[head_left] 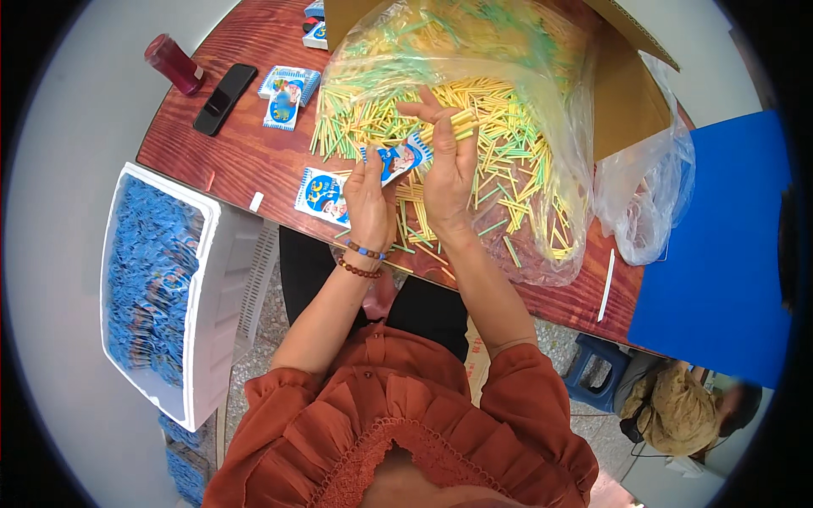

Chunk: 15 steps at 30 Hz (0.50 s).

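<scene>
Light: bright, fairly even
Straws (517,127): well lit, mostly sharp
Crumpled bag (635,203), right: whitish glints
Floor (616,491), near right: pale, washed-out patch
Table (254,161): edges bowed
Rim: black, curved

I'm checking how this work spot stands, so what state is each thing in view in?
Left hand: fingers gripping a blue-and-white packet
Right hand: holding a bunch of yellow sticks
Clear bag: open, sticks uncovered
Cardboard box: open
White foam box: uncovered, full of blue packets
Phone: lying flat, screen dark
Translucent bag: crumpled
</scene>
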### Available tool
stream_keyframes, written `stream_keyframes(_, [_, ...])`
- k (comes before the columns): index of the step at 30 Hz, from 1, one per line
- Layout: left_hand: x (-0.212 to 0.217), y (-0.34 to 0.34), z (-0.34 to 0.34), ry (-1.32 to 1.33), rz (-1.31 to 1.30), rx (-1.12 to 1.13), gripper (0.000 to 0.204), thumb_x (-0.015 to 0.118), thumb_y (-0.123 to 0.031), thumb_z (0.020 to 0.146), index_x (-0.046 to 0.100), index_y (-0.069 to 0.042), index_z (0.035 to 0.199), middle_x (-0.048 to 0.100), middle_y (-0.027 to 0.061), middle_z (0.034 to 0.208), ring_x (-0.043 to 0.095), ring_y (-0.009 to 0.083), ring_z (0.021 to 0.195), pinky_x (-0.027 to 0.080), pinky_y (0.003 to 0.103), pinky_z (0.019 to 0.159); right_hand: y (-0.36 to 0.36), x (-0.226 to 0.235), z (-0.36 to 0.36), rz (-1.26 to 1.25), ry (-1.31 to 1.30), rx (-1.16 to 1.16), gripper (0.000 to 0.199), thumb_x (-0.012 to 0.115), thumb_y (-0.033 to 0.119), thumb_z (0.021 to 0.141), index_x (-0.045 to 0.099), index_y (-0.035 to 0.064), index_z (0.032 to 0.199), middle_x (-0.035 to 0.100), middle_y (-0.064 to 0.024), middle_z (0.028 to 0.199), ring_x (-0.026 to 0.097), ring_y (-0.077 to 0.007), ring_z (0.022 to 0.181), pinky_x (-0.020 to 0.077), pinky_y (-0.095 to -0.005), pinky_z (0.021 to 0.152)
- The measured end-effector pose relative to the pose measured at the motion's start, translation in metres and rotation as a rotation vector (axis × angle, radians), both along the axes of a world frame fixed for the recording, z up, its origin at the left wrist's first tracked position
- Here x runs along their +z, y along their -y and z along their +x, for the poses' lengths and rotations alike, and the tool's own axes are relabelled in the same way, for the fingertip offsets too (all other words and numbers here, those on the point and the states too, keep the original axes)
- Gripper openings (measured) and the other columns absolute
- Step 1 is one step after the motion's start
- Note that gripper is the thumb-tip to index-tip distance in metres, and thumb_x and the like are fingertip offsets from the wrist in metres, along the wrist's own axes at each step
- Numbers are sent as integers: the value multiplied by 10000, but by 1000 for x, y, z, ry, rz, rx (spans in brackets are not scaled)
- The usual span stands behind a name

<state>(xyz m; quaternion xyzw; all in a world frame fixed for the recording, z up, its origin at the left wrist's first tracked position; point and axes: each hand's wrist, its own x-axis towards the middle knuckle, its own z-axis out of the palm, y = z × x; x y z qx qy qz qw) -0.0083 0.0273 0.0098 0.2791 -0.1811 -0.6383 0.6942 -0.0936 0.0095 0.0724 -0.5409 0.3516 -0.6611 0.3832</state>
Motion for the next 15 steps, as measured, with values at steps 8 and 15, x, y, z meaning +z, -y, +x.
stream_keyframes(8, [0, 5, -3, -97, 20, 17, 239, 502, -243, 991, 589, -20, 992, 644, 45, 957, 626, 126, 867, 531, 290, 795, -5, -17, -3, 69, -32, -77, 375, 398, 280, 1007, 460, -19, 1224, 435, -164, 1402, 289, -266, 1378, 247, -388, 1102])
stream_keyframes(15, [-6, 9, -2, -141, -18, -58, 282, 487, -265, 996, 588, -8, 1053, 646, 81, 1038, 629, 170, 925, 524, 344, 833, -9, -16, -11, 106, -76, 54, 470, 361, 316, 1006, 438, -18, 1327, 390, -169, 1444, 285, -279, 1384, 194, -392, 1132])
